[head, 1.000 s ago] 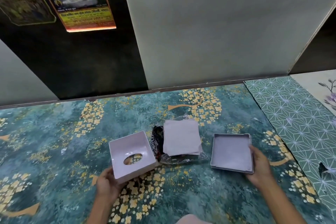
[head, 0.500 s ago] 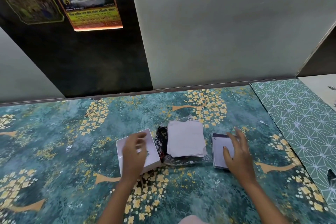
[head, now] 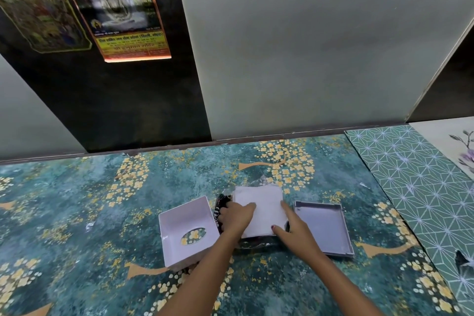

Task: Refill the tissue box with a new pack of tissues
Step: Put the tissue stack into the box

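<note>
Now clamp the tissue stack (head: 259, 209) evenly between left hand (head: 237, 215) and right hand (head: 295, 231). Fingers rest spread on it. Lift level.

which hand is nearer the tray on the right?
Right. The right hand rests on the tissue stack's right edge, right beside the tray's left wall. The left hand is on the stack's far side, next to the lid.
</note>
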